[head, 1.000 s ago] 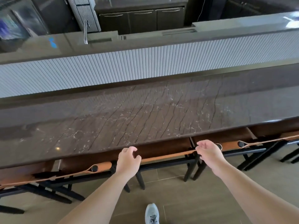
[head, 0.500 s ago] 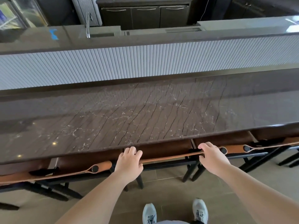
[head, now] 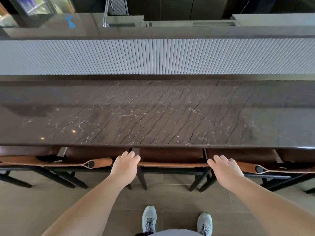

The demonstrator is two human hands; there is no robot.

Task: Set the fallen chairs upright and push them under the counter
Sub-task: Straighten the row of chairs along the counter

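Note:
A chair with a tan leather back strap (head: 172, 164) and black frame stands upright right in front of me, its brown seat tucked under the dark marble counter (head: 153, 116). My left hand (head: 125, 168) rests on the left end of the back strap, fingers curled over its top. My right hand (head: 224, 170) lies on the right end the same way. Another upright chair (head: 68, 163) stands to the left and one (head: 272, 169) to the right, both also under the counter's edge.
A ribbed white panel (head: 153, 57) rises behind the counter, with a higher ledge and a tap (head: 106, 12) beyond. The tiled floor (head: 34, 205) spreads below me, and my two grey shoes (head: 149, 218) stand close behind the chair's black legs.
Both hands went from hovering near the back strap to resting on it. The chair slid further under the counter, and I stepped closer so both shoes show.

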